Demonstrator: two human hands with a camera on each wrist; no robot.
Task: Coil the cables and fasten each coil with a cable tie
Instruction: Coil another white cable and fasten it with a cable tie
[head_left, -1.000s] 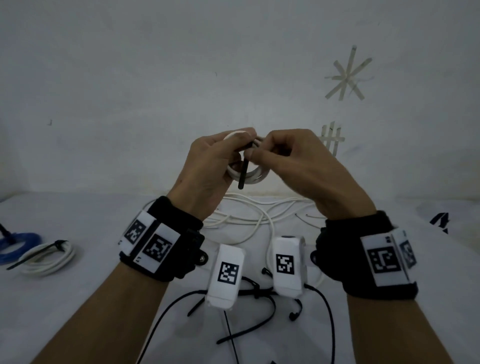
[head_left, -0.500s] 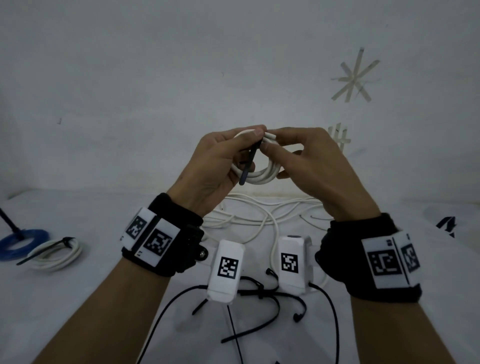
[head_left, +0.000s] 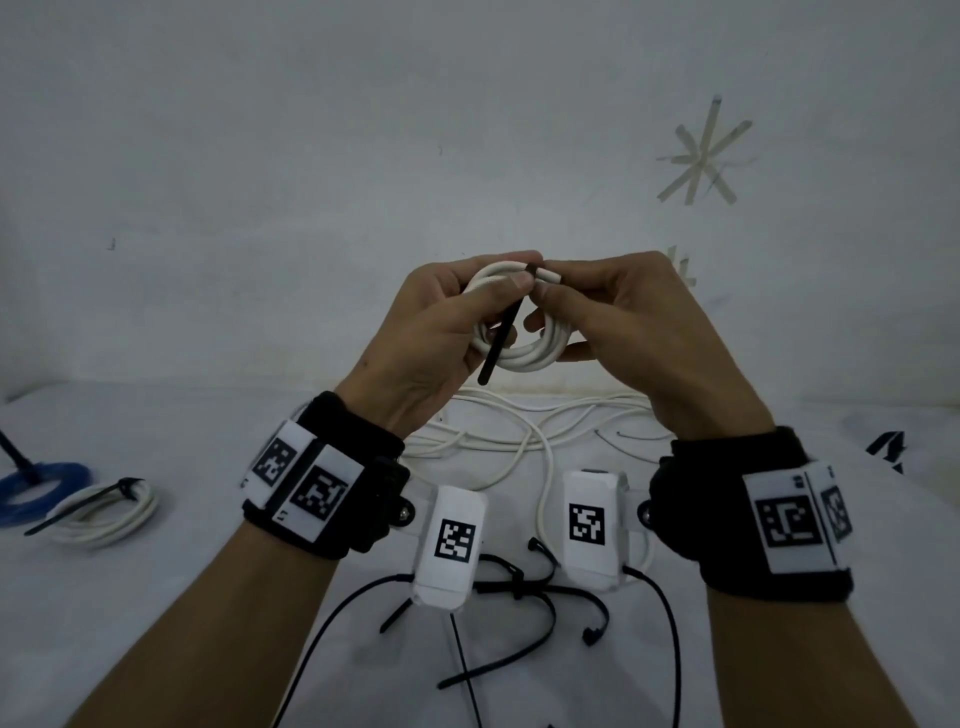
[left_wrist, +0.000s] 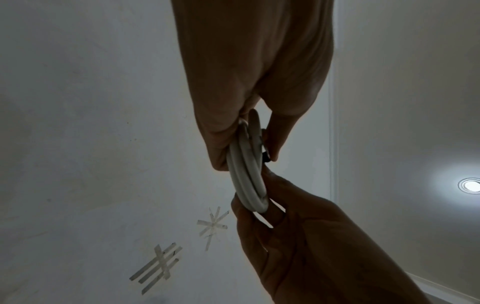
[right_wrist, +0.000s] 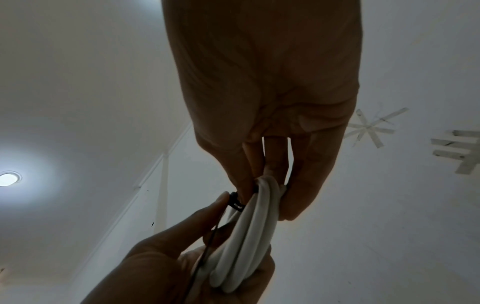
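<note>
Both hands hold a small white cable coil (head_left: 524, 348) (left_wrist: 248, 181) (right_wrist: 249, 236) up in the air in front of the wall. My left hand (head_left: 447, 322) pinches the top of the coil with thumb and forefinger, together with a black cable tie (head_left: 501, 338) whose tail hangs down across the coil. The tie's head (right_wrist: 235, 203) sits at the coil's top. My right hand (head_left: 613, 322) grips the coil's right side, thumb in front and fingers behind. A loose white cable (head_left: 519, 447) lies tangled on the table below.
Two tied coils lie at the table's left: a white one (head_left: 104, 512) and a blue one (head_left: 36, 486). Several loose black cable ties (head_left: 519, 597) lie near the front edge between my wrists. Tape marks (head_left: 701, 156) are stuck on the wall behind.
Both hands rose slightly with the coil. My right hand shifted from pinching at the tie to gripping the coil's right side, and the coil shows more openly between the hands.
</note>
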